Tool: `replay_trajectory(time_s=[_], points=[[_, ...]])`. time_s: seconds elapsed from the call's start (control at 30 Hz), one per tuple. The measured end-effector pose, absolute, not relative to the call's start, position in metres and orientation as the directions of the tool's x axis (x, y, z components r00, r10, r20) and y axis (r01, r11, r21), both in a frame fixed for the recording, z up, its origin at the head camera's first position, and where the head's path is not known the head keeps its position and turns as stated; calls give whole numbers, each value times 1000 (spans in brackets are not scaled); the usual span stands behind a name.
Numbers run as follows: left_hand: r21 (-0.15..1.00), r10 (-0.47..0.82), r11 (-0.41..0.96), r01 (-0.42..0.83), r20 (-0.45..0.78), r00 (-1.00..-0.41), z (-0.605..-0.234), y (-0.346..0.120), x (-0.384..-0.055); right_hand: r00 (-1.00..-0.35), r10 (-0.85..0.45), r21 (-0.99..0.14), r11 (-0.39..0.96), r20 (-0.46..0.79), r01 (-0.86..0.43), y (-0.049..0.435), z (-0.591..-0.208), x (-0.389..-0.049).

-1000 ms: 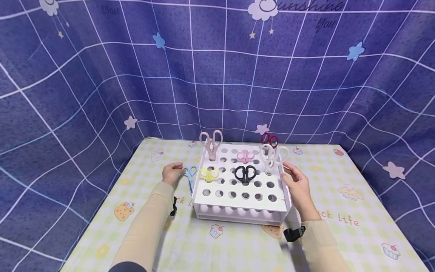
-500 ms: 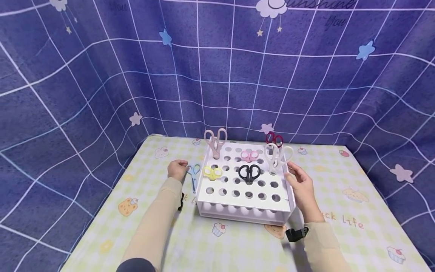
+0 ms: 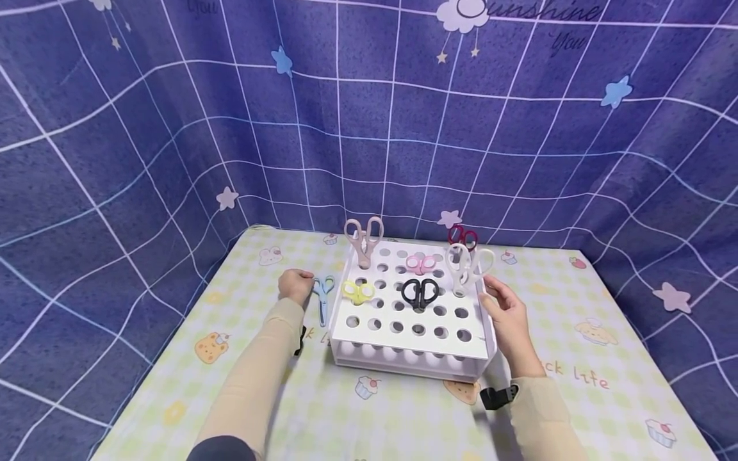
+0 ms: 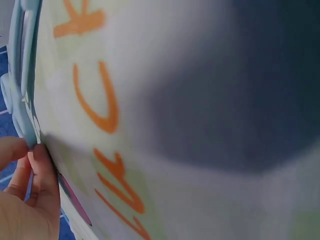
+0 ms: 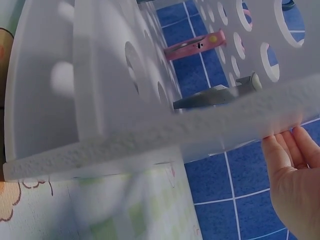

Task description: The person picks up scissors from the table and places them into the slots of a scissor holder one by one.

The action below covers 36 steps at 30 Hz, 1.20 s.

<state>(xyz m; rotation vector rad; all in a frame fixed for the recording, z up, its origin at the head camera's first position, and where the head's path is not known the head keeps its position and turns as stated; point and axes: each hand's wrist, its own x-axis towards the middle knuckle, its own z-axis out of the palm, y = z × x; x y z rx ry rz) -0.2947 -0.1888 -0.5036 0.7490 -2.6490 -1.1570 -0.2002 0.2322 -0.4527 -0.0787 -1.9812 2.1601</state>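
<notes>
Blue scissors lie on the table left of the white holed rack, handles toward the back. With thumb and fingers, my left hand pinches one of their handle loops, and the left wrist view shows the fingertips at the loop's end. My right hand touches the rack's right side panel, its fingertips against the outer face. Upright in the rack's holes stand beige scissors, yellow scissors, black scissors, small pink scissors, white scissors and dark red scissors.
A checked cloth with printed cakes and animals covers the table. Behind and at both sides hangs a blue curtain with white lines. Under the rack's top plate, a metal blade hangs down inside.
My left fingers have closed in on the loop of the blue scissors, which have turned slightly, tips leftward. The right hand has stayed at the rack's side. The head view has shifted a little.
</notes>
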Motion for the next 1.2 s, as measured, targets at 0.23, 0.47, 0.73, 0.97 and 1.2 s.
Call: replay_trajectory(time_s=[0.23, 0.47, 0.73, 0.97, 1.2], points=[[757, -469, 577, -307, -1, -883, -507, -192, -298, -977, 185, -990, -65, 108, -121, 236, -454, -200], [849, -427, 467, -246, -28, -904, -504, -196, -296, -975, 184, -989, -53, 128, -140, 239, -456, -200], [892, -424, 337, -300, -141, -895, -496, -208, -294, -975, 172, -987, -54, 142, -153, 237, -457, -200], [885, -396, 354, -303, -152, -906, -483, -217, -291, -976, 168, -988, -37, 139, -147, 236, -457, -201], [901, -397, 385, -199, -33, -917, -473, -220, -291, -977, 164, -989, -26, 140, -146, 237, -456, -203]])
